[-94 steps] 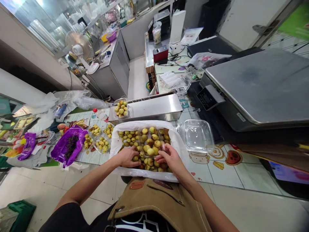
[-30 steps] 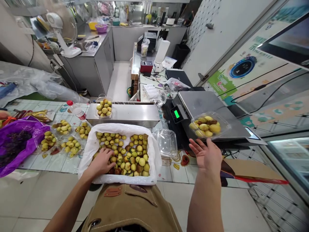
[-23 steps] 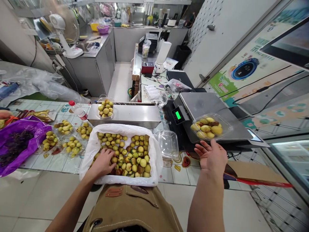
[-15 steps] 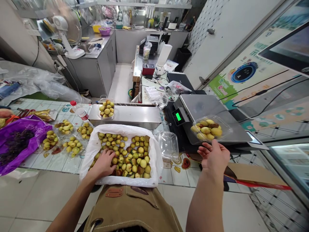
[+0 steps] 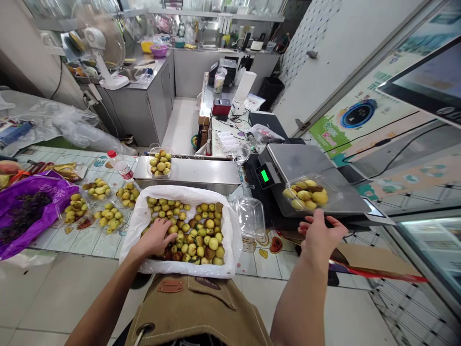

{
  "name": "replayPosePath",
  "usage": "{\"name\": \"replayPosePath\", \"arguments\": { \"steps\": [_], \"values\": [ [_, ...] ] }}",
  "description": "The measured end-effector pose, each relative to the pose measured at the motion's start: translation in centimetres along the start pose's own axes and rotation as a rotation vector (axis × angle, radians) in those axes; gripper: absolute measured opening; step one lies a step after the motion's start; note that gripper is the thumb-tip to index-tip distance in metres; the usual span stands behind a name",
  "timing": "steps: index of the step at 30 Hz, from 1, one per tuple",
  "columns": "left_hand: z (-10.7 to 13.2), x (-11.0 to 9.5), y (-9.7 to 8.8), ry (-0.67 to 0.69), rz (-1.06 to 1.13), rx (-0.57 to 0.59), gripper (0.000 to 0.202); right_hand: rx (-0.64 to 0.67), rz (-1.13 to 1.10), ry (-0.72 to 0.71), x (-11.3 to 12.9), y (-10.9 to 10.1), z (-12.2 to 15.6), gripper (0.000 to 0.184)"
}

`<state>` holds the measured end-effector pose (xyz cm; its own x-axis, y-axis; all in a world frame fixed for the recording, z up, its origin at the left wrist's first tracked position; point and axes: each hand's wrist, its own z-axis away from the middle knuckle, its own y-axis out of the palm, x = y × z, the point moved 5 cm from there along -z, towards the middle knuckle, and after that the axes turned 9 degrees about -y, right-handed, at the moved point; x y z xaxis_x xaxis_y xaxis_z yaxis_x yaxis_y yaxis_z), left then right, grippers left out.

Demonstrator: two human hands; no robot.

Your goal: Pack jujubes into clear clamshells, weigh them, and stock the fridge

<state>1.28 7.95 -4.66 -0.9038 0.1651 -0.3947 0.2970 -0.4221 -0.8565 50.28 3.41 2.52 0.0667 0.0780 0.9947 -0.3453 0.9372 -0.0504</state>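
Nearest the wearer, a tan canvas apron [image 5: 194, 307] hangs at the waist. The left hand [image 5: 154, 236] lies palm down on small yellow-green fruit [image 5: 201, 240], its fingers spread and lightly curved; this view does not show whether it has closed on any single fruit. The fruit, some of it brown-patched, fills a white plastic liner [image 5: 132, 245] on the tiled counter [image 5: 257, 264].

To the right of the liner sits an empty clear clamshell container [image 5: 249, 217]. The right hand [image 5: 320, 234] is fully open with its fingers spread. It holds nothing and is just short of the near edge of a digital scale [image 5: 306, 161]. A filled clear clamshell container [image 5: 306, 194] rests on the steel platform, toward its near side, and the green display [image 5: 265, 176] is lit.

At this stage, one filled pack is on the scale while the left hand works in the loose fruit. The next move calls for attention to that pack, which is within the free right hand's reach.

Further left lie several filled packs [image 5: 108, 216] and a purple plastic bag [image 5: 32, 206]. Farther off, a filled pack [image 5: 159, 164] stands on a stainless steel box [image 5: 201, 175].
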Motion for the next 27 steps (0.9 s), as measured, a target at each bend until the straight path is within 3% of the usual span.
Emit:
{"name": "replayPosePath", "arguments": {
  "steps": [6, 9, 12, 17, 19, 22, 24, 27],
  "values": [
    [-0.7, -3.2, -4.2, 0.178, 0.398, -0.158, 0.031, -0.027, 0.058, -0.023, 1.3, 1.0, -1.8, 0.028],
    [-1.0, -5.4, -5.9, 0.239, 0.519, -0.264, 0.034, 0.046, 0.093, -0.094, 1.4, 1.9, -0.9, 0.024],
    [-1.3, -7.9, -7.7, 0.311, 0.581, -0.367, 0.031, 0.316, 0.019, -0.115, 0.6, 3.9, 2.4, 0.03],
    [-1.9, -11.9, -10.6, 0.512, 0.555, -0.472, 0.036, 0.879, -0.043, -0.017, -1.5, 8.2, 10.9, 0.033],
    [-2.2, -11.5, -11.3, 0.491, 0.549, -0.561, 0.039, 1.033, -0.078, 0.053, -2.2, 9.8, 13.6, 0.031],
    [-2.1, -7.9, -10.8, 0.334, 0.637, -0.625, 0.036, 1.13, -0.121, 0.108, -2.8, 12.1, 15.3, 0.031],
    [-1.4, -4.7, -9.1, 0.216, 0.663, -0.586, 0.028, 1.124, -0.139, 0.103, -3.0, 14.2, 15.1, 0.033],
    [0.9, -0.8, -5.4, 0.058, 0.527, -0.496, 0.02, 1.1, -0.155, 0.092, -3.1, 18.1, 14.0, 0.039]
  ]
}}
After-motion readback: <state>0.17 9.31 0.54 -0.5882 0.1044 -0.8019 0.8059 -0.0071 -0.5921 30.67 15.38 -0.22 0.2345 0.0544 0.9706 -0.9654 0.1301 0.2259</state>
